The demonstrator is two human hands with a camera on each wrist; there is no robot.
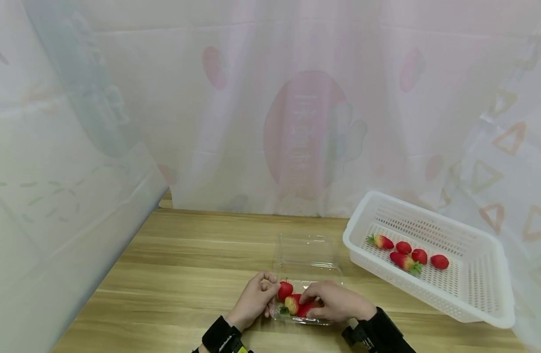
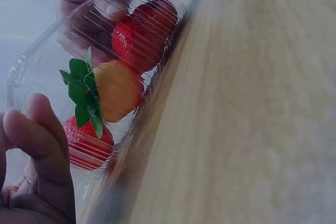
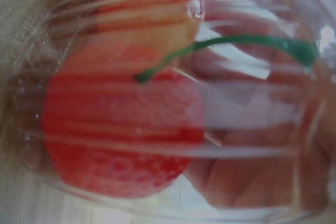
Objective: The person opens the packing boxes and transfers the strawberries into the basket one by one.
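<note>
The head camera looks forward and down from above and behind the left hand (image 1: 252, 298) and right hand (image 1: 337, 300), far enough back to include the curtain (image 1: 235, 127) beyond them. The left wrist camera looks closely, tilted sideways, across the counter (image 1: 186, 264) at the box (image 1: 306, 271) between the hands. The right wrist camera, nearest, faces one strawberry (image 3: 126, 124) through the box's wall. All three views share the box.

Clear ribbed plastic container (image 2: 14, 72) seen aslant on a pale wooden tabletop (image 2: 247, 108). Inside, a yellow-and-red strawberry (image 2: 118, 90) is flanked by a lower red strawberry (image 2: 89, 145) and upper red fruit (image 2: 137, 43), the latter partly obscured by ribs. Green leaves (image 2: 79, 93) noted on the middle one. Upper fruit approached by right hand (image 2: 97, 1), thumb seen. Left hand (image 2: 42, 166), fingers bent, cut off by frame edge; contact cannot be established.
</note>
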